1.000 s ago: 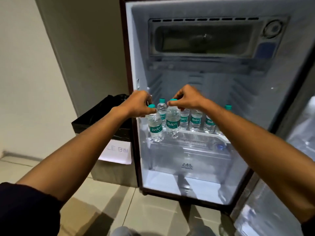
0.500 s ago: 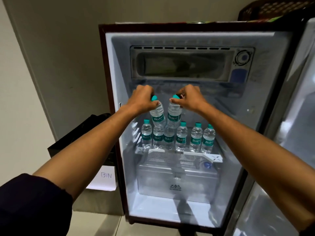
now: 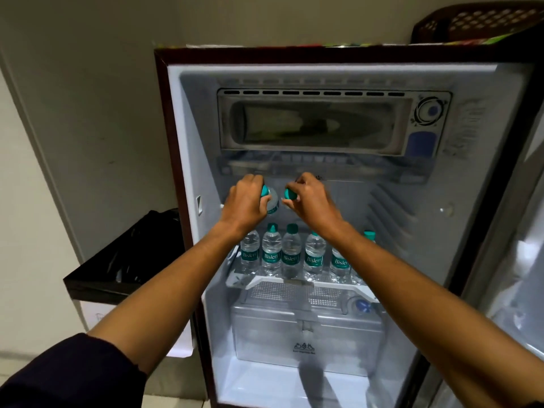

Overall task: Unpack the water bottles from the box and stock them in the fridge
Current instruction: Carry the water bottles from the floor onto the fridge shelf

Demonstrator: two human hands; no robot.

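Observation:
The small fridge (image 3: pixel 188 134) stands open in front of me. Several clear water bottles (image 3: pixel 290 256) with teal caps and teal labels stand in a row on its white shelf (image 3: pixel 266 280). My left hand (image 3: pixel 245 203) is shut on a water bottle (image 3: pixel 272 201), held by the neck above the row. My right hand (image 3: pixel 310 201) grips a second bottle by its teal cap (image 3: pixel 290 194); its body is hidden behind the hand. Both hands are inside the fridge, just below the freezer compartment (image 3: pixel 321 125).
A clear crisper drawer (image 3: pixel 306 337) sits under the shelf. The open fridge door (image 3: pixel 518 260) is at the right. A black-lined bin (image 3: pixel 129 257) with a paper label stands left of the fridge. A dark basket (image 3: pixel 471 22) rests on top.
Both hands have lifted their bottles up from shelf level and pushed them deeper into the fridge. The view has tilted up, so the fridge top shows.

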